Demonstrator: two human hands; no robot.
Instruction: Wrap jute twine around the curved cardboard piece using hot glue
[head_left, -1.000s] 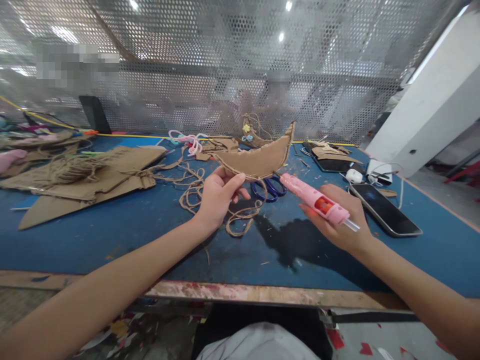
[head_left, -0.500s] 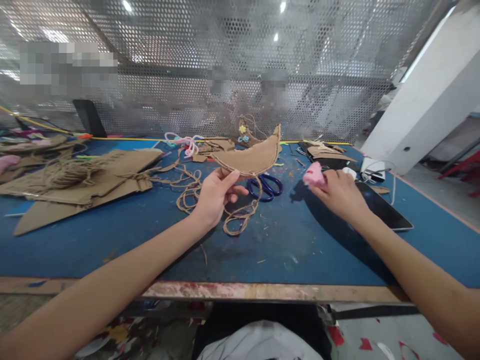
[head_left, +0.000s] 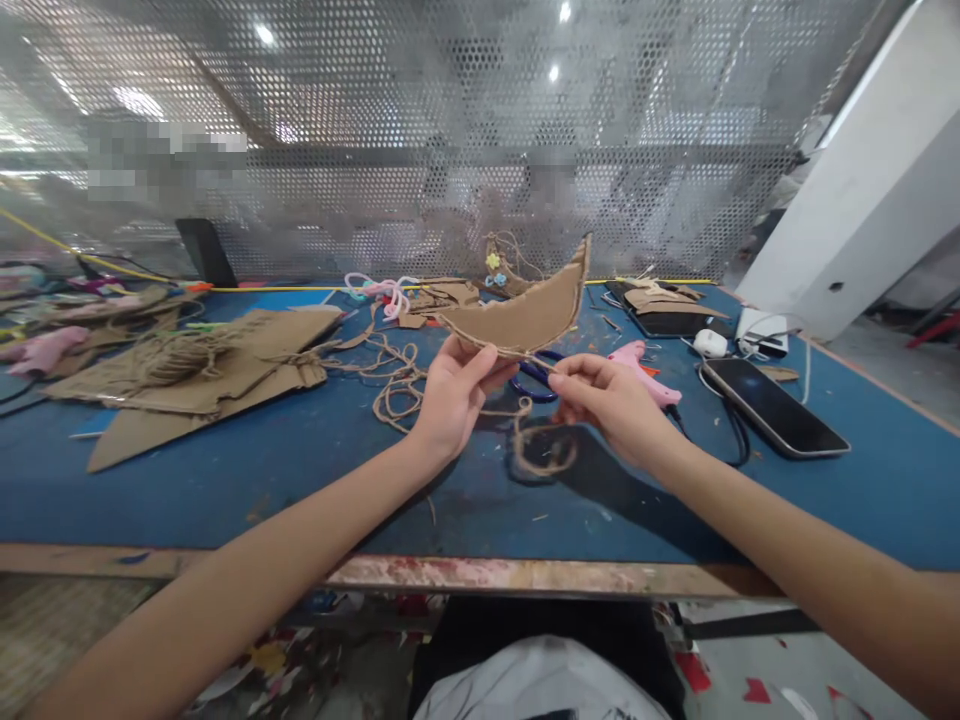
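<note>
Between the thumb and fingers of my left hand [head_left: 454, 395] is a crescent-shaped cardboard piece [head_left: 525, 312], held above the table with twine along its lower edge. My right hand [head_left: 611, 405] pinches the twine [head_left: 541, 363] just right of the left fingertips, and a loose loop of it dangles below. Behind the hands lie blue-handled scissors [head_left: 534, 385], partly covered by the cardboard and fingers. A pink glue gun [head_left: 646, 372] rests on the table beyond my right hand.
A twine bundle [head_left: 184, 358] sits on cardboard sheets [head_left: 285, 335] at left. On the right are a phone [head_left: 776, 405], a white charger [head_left: 710, 343] and cables. Cardboard scraps [head_left: 442, 297] and pink pipe cleaners [head_left: 386, 292] line the back, before a perforated metal screen [head_left: 480, 130].
My right hand has let go of the pink glue gun, now lying on the table, and moved left to grip the twine. My left hand still holds the cardboard crescent.
</note>
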